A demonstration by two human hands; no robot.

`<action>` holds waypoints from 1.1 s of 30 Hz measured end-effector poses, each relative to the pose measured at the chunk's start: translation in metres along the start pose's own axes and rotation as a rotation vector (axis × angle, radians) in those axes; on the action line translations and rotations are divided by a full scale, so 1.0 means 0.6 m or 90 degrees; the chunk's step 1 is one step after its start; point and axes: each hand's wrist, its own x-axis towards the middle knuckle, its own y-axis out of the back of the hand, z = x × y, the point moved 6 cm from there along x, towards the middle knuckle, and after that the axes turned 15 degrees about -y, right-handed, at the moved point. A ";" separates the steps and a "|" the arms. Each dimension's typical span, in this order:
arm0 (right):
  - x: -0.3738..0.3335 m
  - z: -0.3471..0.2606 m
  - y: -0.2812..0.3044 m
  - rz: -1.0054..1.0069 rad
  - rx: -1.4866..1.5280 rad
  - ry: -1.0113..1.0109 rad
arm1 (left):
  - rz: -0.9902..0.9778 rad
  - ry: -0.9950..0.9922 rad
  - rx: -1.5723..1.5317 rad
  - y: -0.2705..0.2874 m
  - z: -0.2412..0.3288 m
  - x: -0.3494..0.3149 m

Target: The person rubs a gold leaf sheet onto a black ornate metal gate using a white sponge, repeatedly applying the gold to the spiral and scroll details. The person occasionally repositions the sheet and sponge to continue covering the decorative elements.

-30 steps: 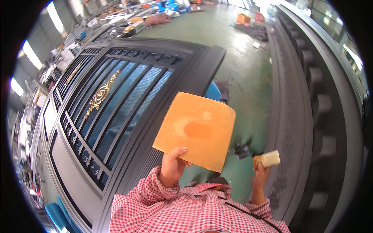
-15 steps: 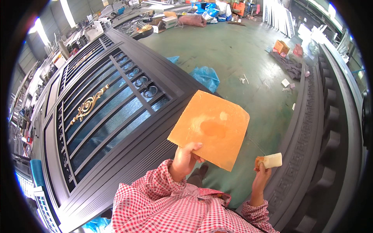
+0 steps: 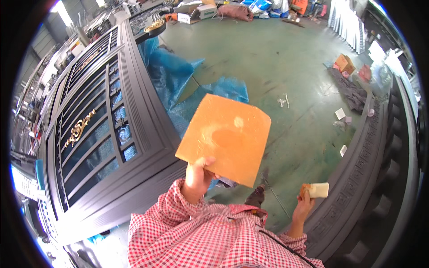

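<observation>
My left hand [image 3: 195, 179] is closed on the lower left edge of a flat, roughly square orange board [image 3: 241, 154]. The board has a darker smeared patch in its middle and a pale spot near it. Over at the right, the fingers of my right hand [image 3: 304, 207] pinch a small cream sponge-like block [image 3: 319, 190], whose gripped end is stained orange-brown. On the left stands or lies a large dark grey gate panel [image 3: 154, 129] with bars, bluish panes and a gold scroll ornament [image 3: 79, 128]. The board is apart from the panel.
Blue plastic wrap [image 3: 167, 71] spreads beside and under the panel. To my right runs a long dark grey moulded piece [image 3: 353, 192] with a key pattern. White scraps [image 3: 340, 114], dark cloth [image 3: 352, 93] and a cardboard box [image 3: 344, 64] lie on the green floor [image 3: 250, 58].
My view has shifted along the gate panel, which now sits further left, and more blue plastic shows. Both hands keep their hold; the board is slightly further left.
</observation>
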 end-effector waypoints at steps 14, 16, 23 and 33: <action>0.471 -0.197 -0.275 -0.252 -0.063 -0.065 | 0.244 -0.156 -0.010 -0.181 -0.111 0.233; 0.519 -0.201 -0.365 -0.306 -0.051 -0.049 | 0.270 -0.200 -0.011 -0.180 -0.119 0.286; 0.705 -0.240 -0.634 -0.418 -0.109 -0.072 | 0.298 -0.306 -0.025 -0.191 -0.093 0.493; 0.969 -0.228 -0.936 -0.489 -0.185 -0.152 | 0.441 -0.356 -0.101 -0.191 -0.054 0.768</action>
